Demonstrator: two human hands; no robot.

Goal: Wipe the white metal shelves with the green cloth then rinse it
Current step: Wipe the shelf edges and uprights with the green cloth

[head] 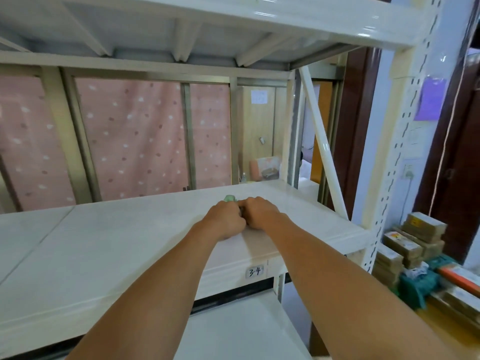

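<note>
Both my arms reach over the white metal shelf, whose front edge carries a label reading "3-4". My left hand and my right hand sit side by side with curled fingers, knuckles touching. A small bunched piece of the green cloth pokes out just beyond my left hand; most of it is hidden under the two hands. My left hand grips it. Whether my right hand also grips it is hidden.
Another white shelf hangs overhead, and a lower one sits below. A perforated white upright and a slanted brace stand at the right. Stacked boxes lie on the floor at the right. A pink dotted curtain hangs behind.
</note>
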